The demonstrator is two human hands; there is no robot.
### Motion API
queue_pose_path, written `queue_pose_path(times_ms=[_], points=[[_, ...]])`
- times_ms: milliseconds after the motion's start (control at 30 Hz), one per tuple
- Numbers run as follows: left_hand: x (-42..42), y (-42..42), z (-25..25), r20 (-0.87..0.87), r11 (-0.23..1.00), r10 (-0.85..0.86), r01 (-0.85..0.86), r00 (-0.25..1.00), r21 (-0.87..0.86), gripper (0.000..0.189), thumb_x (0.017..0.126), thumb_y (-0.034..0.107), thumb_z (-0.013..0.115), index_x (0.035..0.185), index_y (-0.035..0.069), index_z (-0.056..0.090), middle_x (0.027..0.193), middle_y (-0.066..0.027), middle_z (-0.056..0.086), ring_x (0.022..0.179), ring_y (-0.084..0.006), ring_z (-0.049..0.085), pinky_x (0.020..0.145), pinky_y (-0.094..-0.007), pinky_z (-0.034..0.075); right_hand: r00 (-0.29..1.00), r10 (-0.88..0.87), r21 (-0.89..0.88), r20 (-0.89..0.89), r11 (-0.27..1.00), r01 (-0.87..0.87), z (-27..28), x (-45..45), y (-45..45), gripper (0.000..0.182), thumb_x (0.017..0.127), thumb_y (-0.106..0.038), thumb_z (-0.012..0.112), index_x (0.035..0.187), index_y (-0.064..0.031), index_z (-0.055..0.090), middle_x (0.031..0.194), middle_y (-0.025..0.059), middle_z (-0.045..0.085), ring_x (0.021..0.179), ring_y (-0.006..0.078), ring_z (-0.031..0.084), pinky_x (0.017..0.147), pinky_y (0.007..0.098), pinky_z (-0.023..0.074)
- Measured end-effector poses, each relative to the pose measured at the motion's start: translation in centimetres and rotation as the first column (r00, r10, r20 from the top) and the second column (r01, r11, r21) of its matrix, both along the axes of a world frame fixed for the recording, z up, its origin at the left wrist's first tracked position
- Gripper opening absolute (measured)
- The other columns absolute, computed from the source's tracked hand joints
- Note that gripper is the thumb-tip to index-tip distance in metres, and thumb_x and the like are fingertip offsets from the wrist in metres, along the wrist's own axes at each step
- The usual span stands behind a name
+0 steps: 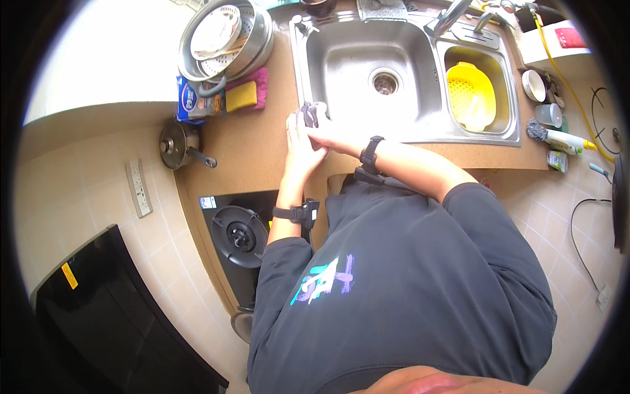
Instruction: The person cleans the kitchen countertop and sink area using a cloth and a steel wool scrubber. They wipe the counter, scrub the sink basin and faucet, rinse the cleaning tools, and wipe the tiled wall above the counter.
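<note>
My left hand (299,143) and my right hand (327,134) meet at the front left corner of a stainless steel sink (354,54). Between them is a crumpled dark cloth (310,114), gripped from both sides. Part of the cloth is hidden by the fingers. The hands are above the sink's left rim and the brown countertop (241,152). In the sink's smaller right basin lies a yellow plastic colander (471,96). A drain strainer (385,82) sits in the main basin.
Stacked steel pots (256,49) stand back left, beside a yellow sponge (241,97) on a pink cloth (261,79). Further left is a lidded saucepan (174,145). A black gas hob (241,236) lies by my left forearm. The faucet (448,17) and a spray bottle (566,139) are right.
</note>
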State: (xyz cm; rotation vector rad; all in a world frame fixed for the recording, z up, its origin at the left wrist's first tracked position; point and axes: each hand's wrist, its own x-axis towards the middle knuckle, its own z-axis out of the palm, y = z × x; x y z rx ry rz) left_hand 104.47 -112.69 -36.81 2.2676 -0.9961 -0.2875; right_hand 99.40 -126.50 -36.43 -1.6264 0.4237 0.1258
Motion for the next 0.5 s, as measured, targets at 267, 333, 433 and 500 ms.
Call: queue_pose_path(times_ms=[267,333,433,500], points=[[0.0,-4.7,-0.8,0.164,0.950,0.213,-0.243,0.963,0.195,0.088,0.069,0.014,0.083,0.144,0.007,0.036,0.142,-0.0197,0.037,0.132,-0.0404,0.039,0.110,-0.0435,0.041,0.999,0.022,0.453,-0.026,0.892,-0.007,-3.6,-4.7,-9.3,0.062,0.093,-0.033,0.066,0.140,-0.0010,0.043,0.124,0.0142,0.057,0.095,0.0189,0.064,0.081,0.0287,0.0550],[1.2,-6.0,-1.4,0.246,0.957,0.110,-0.170,0.963,0.237,0.087,0.069,0.016,0.083,0.143,0.011,0.040,0.142,-0.0179,0.039,0.131,-0.0443,0.039,0.110,-0.0475,0.041,0.988,-0.001,0.310,-0.153,0.949,0.049,-4.6,-9.6,-14.3,0.063,0.096,-0.032,0.060,0.146,-0.0011,0.036,0.128,0.0141,0.056,0.103,0.0210,0.064,0.084,0.0308,0.0567],[4.5,-8.4,-3.1,0.360,0.960,0.067,-0.159,0.930,0.232,0.076,0.070,0.014,0.080,0.139,0.014,0.047,0.139,-0.0154,0.044,0.128,-0.0454,0.043,0.104,-0.0505,0.046,0.936,-0.246,0.267,-0.253,0.912,0.312,-2.7,-17.7,-18.9,0.066,0.096,-0.030,0.060,0.150,-0.0044,0.032,0.128,0.0118,0.057,0.105,0.0175,0.062,0.075,0.0289,0.0576],[6.8,-11.2,-3.3,0.376,0.949,0.064,-0.173,0.924,0.263,0.068,0.074,0.013,0.076,0.136,0.014,0.049,0.138,-0.0158,0.046,0.127,-0.0456,0.044,0.101,-0.0519,0.047,0.862,-0.395,0.095,-0.319,0.891,0.443,-0.8,-22.3,-20.0,0.066,0.094,-0.025,0.063,0.151,-0.0088,0.034,0.112,0.0119,0.062,0.092,0.0164,0.065,0.070,0.0260,0.0566]])
